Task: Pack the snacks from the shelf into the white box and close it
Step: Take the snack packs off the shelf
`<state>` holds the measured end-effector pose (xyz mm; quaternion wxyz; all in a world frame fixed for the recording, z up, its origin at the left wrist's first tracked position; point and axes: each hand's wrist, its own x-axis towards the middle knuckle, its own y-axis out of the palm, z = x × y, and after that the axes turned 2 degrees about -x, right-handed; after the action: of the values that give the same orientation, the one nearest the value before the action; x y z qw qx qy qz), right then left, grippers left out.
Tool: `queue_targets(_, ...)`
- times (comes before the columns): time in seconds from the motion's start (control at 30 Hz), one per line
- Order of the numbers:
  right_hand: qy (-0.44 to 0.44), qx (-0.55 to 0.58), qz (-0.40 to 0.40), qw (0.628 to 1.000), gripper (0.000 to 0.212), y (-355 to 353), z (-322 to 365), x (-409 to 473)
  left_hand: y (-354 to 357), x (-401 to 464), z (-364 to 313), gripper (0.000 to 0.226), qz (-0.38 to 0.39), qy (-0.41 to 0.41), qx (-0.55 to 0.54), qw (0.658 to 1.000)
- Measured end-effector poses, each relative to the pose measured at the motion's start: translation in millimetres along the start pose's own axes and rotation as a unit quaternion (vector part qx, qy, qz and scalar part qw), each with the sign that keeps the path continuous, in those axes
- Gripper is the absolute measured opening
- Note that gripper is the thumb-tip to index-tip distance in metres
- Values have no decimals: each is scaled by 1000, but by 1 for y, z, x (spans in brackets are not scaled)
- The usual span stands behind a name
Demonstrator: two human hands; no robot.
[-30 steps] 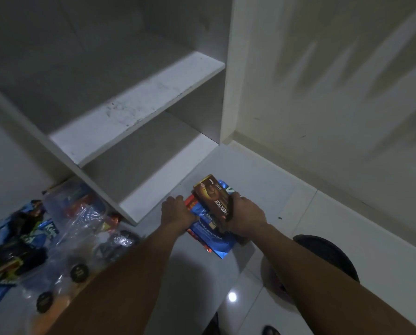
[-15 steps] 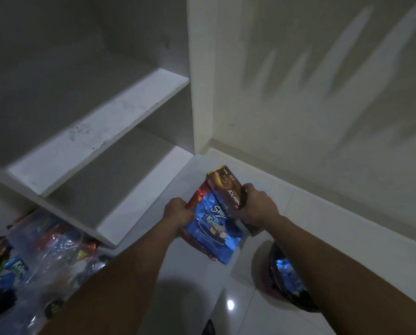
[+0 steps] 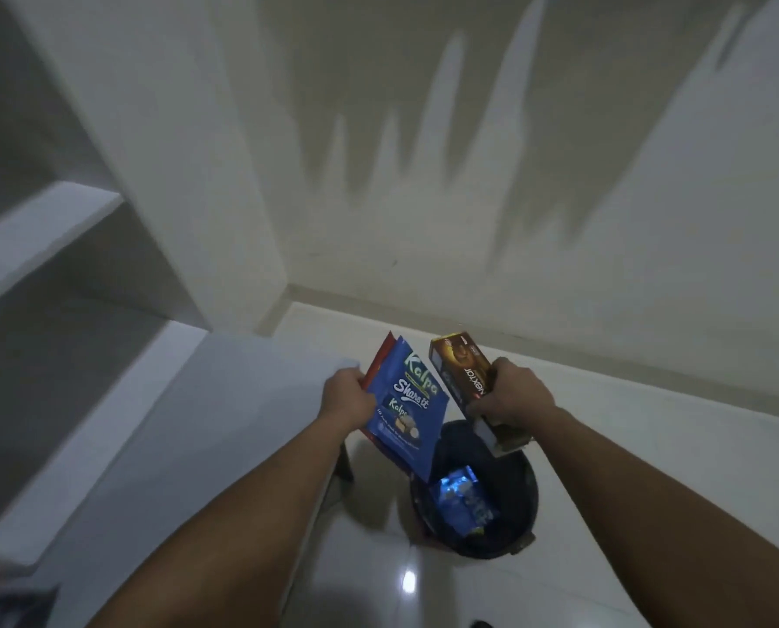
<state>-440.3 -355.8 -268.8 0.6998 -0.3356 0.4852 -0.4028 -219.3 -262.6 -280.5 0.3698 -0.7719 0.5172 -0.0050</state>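
While I stand over the dark bin [image 3: 521, 528] on the floor, my left hand [image 3: 347, 397] holds a blue snack bag [image 3: 408, 412] with a red packet [image 3: 377, 371] tucked behind it, fingers curled round their left edge. My right hand [image 3: 512, 398] grips a brown biscuit box [image 3: 462, 378], fingers wrapped round its lower half. Both snacks hang just above the bin, where another blue packet [image 3: 462, 498] lies inside. To the bin's left is the white shelf [image 3: 43, 228].

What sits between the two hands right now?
In the head view, the blue snack bag held by the left hand and the brown snack box held by the right hand fill that stretch.
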Motion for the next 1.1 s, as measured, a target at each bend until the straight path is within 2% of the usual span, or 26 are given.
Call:
queue_targets(0.27,43,1,44,998,70,20,-120,30,133,12,-17,18,3,-19,65,998)
queue_targets(0.5,81,-2,104,991,73,89,-187,65,230,34,20,21,39,-65,78,994)
queue_targets(0.67,109,9,121,987,75,152,-214,98,285,61,58,23,50,-68,86,993)
queue_targets(0.87,120,39,116,985,80,218,-226,138,332,97,103,13,63,-74,90,991)
queue_targets(1.1,125,72,142,979,78,241,-227,146,334,103,131,46,140,-120,134,974)
